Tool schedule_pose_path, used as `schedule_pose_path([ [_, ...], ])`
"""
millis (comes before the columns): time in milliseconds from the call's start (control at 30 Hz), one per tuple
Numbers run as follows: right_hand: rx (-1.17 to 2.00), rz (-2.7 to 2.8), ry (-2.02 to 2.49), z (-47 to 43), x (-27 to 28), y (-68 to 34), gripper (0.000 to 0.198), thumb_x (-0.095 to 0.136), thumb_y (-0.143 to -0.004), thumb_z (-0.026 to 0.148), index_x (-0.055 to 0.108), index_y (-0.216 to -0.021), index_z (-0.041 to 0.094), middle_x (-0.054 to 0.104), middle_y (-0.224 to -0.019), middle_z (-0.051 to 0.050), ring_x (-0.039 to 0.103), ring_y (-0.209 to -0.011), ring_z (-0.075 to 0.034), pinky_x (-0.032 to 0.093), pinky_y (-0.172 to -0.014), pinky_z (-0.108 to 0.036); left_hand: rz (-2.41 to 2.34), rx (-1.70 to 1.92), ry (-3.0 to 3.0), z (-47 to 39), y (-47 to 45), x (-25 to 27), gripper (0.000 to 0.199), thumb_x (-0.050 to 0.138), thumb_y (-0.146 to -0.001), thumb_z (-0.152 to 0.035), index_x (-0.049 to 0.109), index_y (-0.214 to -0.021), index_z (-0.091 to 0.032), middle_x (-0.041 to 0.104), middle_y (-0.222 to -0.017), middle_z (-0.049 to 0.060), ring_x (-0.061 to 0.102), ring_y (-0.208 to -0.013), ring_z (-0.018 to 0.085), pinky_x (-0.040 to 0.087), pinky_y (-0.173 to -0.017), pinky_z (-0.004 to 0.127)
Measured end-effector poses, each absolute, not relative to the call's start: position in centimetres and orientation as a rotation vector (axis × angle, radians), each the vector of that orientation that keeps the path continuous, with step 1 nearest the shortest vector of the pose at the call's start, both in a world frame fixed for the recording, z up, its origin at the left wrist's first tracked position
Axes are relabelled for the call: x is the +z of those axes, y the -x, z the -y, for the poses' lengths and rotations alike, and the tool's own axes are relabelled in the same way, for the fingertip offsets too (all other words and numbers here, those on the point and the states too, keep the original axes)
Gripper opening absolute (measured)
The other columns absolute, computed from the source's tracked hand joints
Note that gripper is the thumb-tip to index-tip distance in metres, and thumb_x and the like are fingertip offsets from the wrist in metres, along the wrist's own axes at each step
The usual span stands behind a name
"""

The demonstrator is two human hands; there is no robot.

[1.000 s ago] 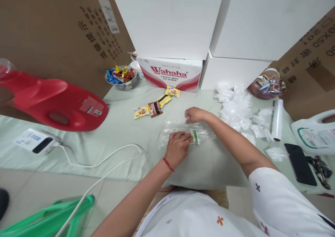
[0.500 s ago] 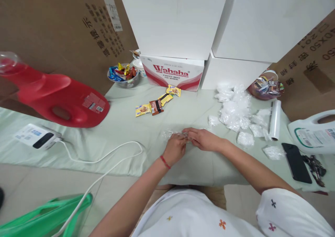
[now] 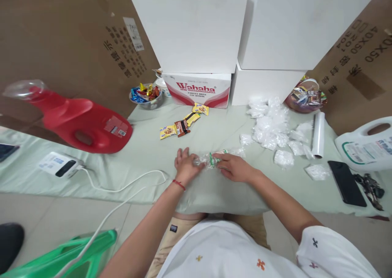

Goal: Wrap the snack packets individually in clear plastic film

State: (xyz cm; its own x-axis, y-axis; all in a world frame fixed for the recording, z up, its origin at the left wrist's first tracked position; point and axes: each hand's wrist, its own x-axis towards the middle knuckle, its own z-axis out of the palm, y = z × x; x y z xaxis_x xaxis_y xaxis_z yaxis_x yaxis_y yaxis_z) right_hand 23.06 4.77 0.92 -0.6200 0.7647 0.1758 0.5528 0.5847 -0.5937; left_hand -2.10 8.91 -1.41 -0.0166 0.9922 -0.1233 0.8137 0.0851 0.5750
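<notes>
On the cloth in front of me lies a crinkled strip of clear plastic wrap (image 3: 235,151) with small green-and-white markings showing through its middle. My left hand (image 3: 187,167) is at its left end, fingers spread and the thumb touching the plastic. Over the right part of the strip, my right hand (image 3: 235,167) grips the wrap with bent fingers. What lies inside the plastic is too blurred to name. Beyond my hands, several small snack packets, including a yellow packet (image 3: 168,132) and a brown packet (image 3: 182,128), lie in a row.
To the right are a heap of crumpled plastic (image 3: 269,126), a film roll (image 3: 318,135), a white jug (image 3: 366,147), a black phone (image 3: 347,183) and keys (image 3: 370,190). A red bottle (image 3: 88,124), a white device (image 3: 59,164) and a candy bowl (image 3: 150,102) stand left. A Wahaba-style printed box (image 3: 199,90) backs the table.
My hands have moved apart, the left one to the left with its fingers spreading. More of the wrap and its green markings now shows between them. The view has shifted slightly.
</notes>
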Motion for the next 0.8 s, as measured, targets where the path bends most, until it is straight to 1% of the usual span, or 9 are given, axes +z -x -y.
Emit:
schedule_pose_path([
  [67, 0.762, 2.172, 1.154, -4.5, 1.0, -23.3, 0.023, 0.056, -0.100, 0.031, 0.069, -0.117, 0.023, 0.053, -0.155, -0.011, 0.069, -0.110, -0.020, 0.055, -0.094, -0.034, -1.874, 0.406, -1.883, -8.2, 1.5, -1.3, 0.018, 0.075, -0.071, -0.035, 0.071, -0.084, -0.023, 0.055, -0.148, 0.011, 0.035, -0.147, 0.040, 0.034, -0.115, 0.057],
  [167, 0.778, 1.945, 1.395, -4.4, 0.2, -23.2, 0.024, 0.059, -0.099, 0.033, 0.068, -0.120, 0.025, 0.051, -0.153, -0.012, 0.065, -0.074, -0.012, 0.055, -0.085, -0.034, -1.862, 0.433, -1.867, -7.7, 1.1, -0.5, 0.009, 0.065, -0.074, -0.030, 0.066, -0.077, -0.022, 0.071, -0.104, 0.008, 0.062, -0.103, 0.027, 0.049, -0.091, 0.040],
  [233, 0.792, 1.927, 1.480, -4.6, -0.7, -22.9, 0.025, 0.062, -0.096, 0.028, 0.069, -0.119, 0.025, 0.054, -0.149, -0.012, 0.062, -0.072, -0.012, 0.053, -0.086, -0.034, -1.825, 0.466, -1.797, -7.9, 0.5, 0.4, 0.010, 0.063, -0.073, -0.031, 0.061, -0.073, -0.022, 0.064, -0.073, 0.000, 0.060, -0.075, 0.019, 0.047, -0.074, 0.030],
  [333, 0.814, 1.906, 1.487, -4.8, -2.0, -22.2, 0.028, 0.061, -0.095, 0.023, 0.069, -0.122, 0.025, 0.057, -0.143, -0.011, 0.064, -0.081, -0.013, 0.052, -0.088, -0.034, -1.655, 0.578, -1.631, -8.2, -1.7, 1.5, 0.018, 0.062, -0.077, -0.039, 0.064, -0.077, -0.021, 0.058, -0.060, -0.004, 0.054, -0.060, 0.016, 0.041, -0.061, 0.026],
  [433, 0.851, 1.858, 1.439, -4.8, -2.5, -22.1, 0.030, 0.062, -0.092, 0.020, 0.069, -0.121, 0.024, 0.059, -0.139, -0.011, 0.064, -0.087, -0.015, 0.051, -0.090, -0.034, -1.486, 0.587, -1.533, -8.4, -4.2, 1.9, 0.030, 0.048, -0.086, -0.036, 0.072, -0.087, -0.019, 0.064, -0.061, -0.001, 0.058, -0.058, 0.016, 0.043, -0.060, 0.026],
  [500, 0.923, 1.808, 1.430, -4.8, -2.4, -22.7, 0.034, 0.061, -0.091, 0.021, 0.067, -0.124, 0.024, 0.064, -0.131, -0.010, 0.063, -0.081, -0.015, 0.052, -0.086, -0.033, -1.488, 0.566, -1.544, -8.5, -5.2, 1.8, 0.033, 0.043, -0.087, -0.029, 0.075, -0.088, -0.018, 0.067, -0.063, 0.001, 0.061, -0.061, 0.017, 0.044, -0.063, 0.027],
  [600, 0.935, 1.688, 1.561, -4.9, -1.8, -24.3, 0.042, 0.053, -0.095, 0.024, 0.060, -0.137, 0.022, 0.068, -0.121, -0.009, 0.061, -0.072, -0.015, 0.052, -0.079, -0.032, -1.612, 0.525, -1.643, -8.4, -5.5, 1.8, 0.029, 0.050, -0.084, -0.025, 0.078, -0.092, -0.022, 0.069, -0.070, 0.002, 0.064, -0.069, 0.020, 0.045, -0.068, 0.029],
  [700, 0.801, 1.720, 1.794, -5.3, -1.1, -25.8, 0.053, 0.061, -0.093, 0.029, 0.054, -0.144, 0.019, 0.065, -0.126, -0.013, 0.064, -0.088, -0.020, 0.050, -0.085, -0.034, -1.779, 0.464, -1.810, -7.8, -5.4, 1.8, 0.025, 0.057, -0.084, -0.028, 0.078, -0.097, -0.027, 0.070, -0.085, 0.003, 0.066, -0.081, 0.023, 0.048, -0.075, 0.032],
  [800, 0.793, 1.859, 1.987, -5.6, -0.6, -26.0, 0.049, 0.071, -0.087, 0.033, 0.061, -0.133, 0.019, 0.066, -0.118, -0.013, 0.061, -0.103, -0.026, 0.047, -0.086, -0.034, -1.862, 0.566, -1.877, -7.5, -5.6, 1.2, 0.038, 0.066, -0.080, -0.035, 0.071, -0.115, -0.023, 0.067, -0.109, 0.009, 0.064, -0.104, 0.029, 0.050, -0.092, 0.040],
])
